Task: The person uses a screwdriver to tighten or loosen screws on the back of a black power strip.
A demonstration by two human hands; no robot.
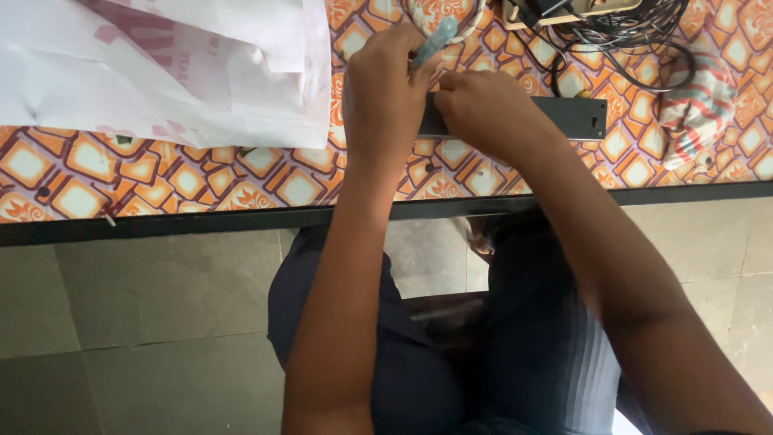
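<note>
My left hand [385, 93] is closed around a light blue tool handle [433, 40] that sticks up past my fingers. My right hand [483, 109] rests with closed fingers on a long black flat bar [576, 117] lying on the table, pressing on its left end. The two hands touch each other near the bar's left end. What lies under the fingers is hidden.
The table [201, 173] has an orange patterned cover and a dark front edge. White plastic bags [161, 68] lie at the left. A tangle of black cables [620, 28] and a striped cloth [692, 105] sit at the back right. Grey floor tiles [145, 322] show below.
</note>
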